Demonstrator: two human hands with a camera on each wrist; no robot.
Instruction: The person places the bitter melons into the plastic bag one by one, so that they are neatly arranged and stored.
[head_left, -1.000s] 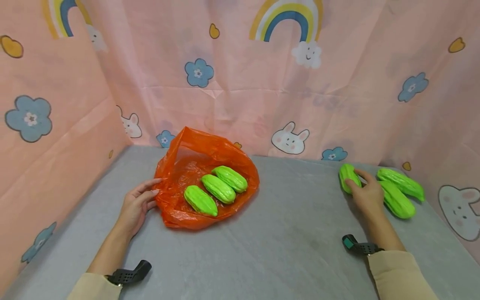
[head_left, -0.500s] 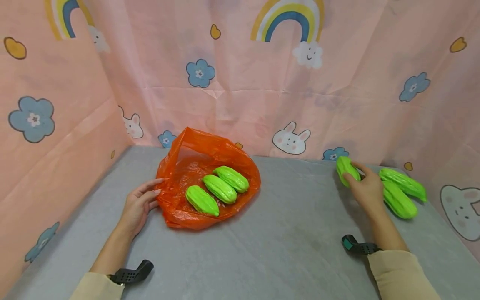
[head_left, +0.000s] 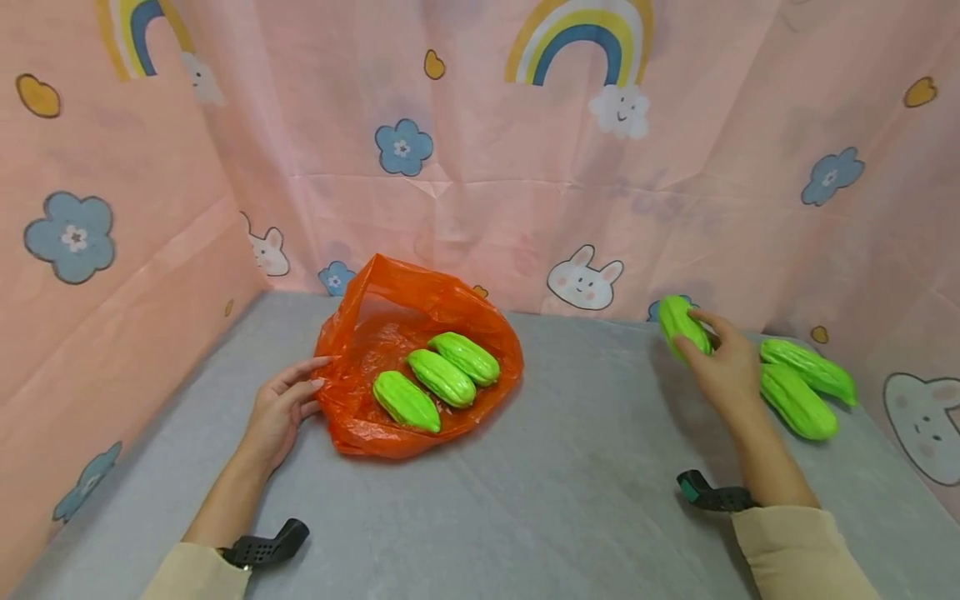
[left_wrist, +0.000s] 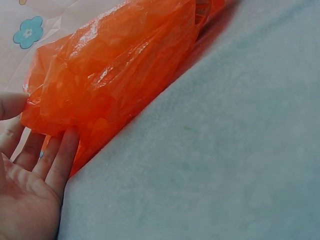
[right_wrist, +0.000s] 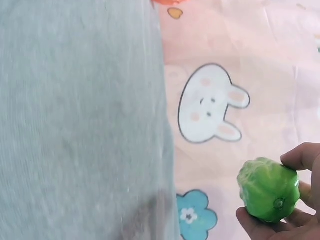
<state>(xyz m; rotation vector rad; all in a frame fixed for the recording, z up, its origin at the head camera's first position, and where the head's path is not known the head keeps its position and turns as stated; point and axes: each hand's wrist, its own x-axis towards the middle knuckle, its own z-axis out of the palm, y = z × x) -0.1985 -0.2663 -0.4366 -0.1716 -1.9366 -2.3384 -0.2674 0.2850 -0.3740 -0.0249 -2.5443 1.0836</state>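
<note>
A pink printed cloth hangs behind the grey-covered table and along both sides, patterned with rainbows, a smiling cloud, white rabbit heads, blue flowers and yellow hearts.

Place: a screened-off corner that looks like a small recording booth, closer to a lab set than a home; the wider room cannot be told.
Backdrop: pink sheeting, creased and wrinkled, standing along the far side and continuing down the left and right.
Print on it: rainbows, rabbit faces, blue flowers and yellow hearts, nursery-like in style.
Counter: grey, with a fabric-like surface, running up to the backdrop at its far edge.
Wrist cameras: black units strapped on both wrists, the clearest sign of recording.
</note>
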